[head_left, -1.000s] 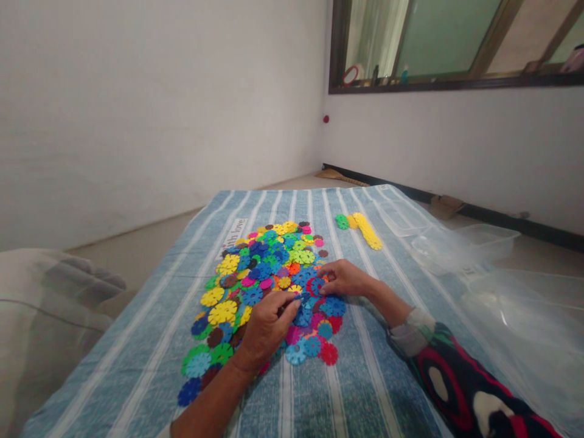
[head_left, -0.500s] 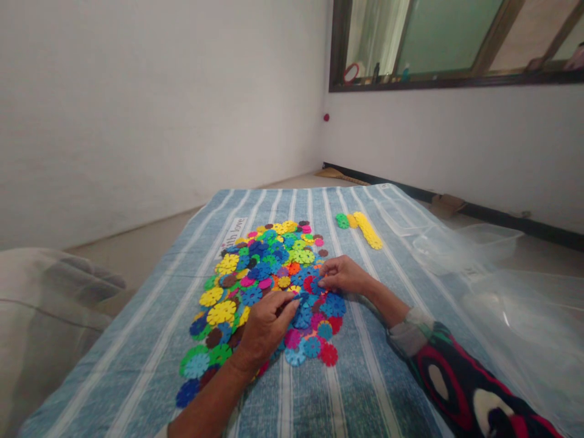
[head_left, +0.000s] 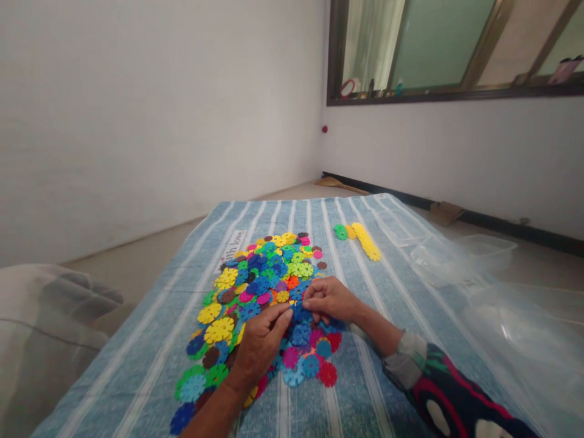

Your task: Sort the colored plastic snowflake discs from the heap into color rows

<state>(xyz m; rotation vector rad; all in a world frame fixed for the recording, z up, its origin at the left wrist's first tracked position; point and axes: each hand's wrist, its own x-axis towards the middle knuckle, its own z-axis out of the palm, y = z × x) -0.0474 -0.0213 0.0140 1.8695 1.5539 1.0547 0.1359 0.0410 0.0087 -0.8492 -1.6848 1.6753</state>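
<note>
Pale walls (head_left: 159, 109) enclose the room, with a dark-framed window (head_left: 447, 42) at upper right. The work surface bears a blue cloth (head_left: 141, 371) striped in white. Clear plastic containers (head_left: 524, 331) stand along its right side; their contents cannot be made out. At the middle of the cloth lies a heap of flat, notched discs (head_left: 260, 285), loosely overlapped, in blue, yellow, green, red, pink, orange and brown. Left hand (head_left: 262, 347): thumb and forefinger nearly together, gripping a blue disc (head_left: 297, 313) over the heap. Right hand (head_left: 331, 299): thumb and forefinger pinched closed on the same disc or one touching it; which cannot be told. Beyond the right hand sits an overlapping yellow row (head_left: 366, 242). Smallest noted: a green disc (head_left: 340, 232) near that row's far end.
</note>
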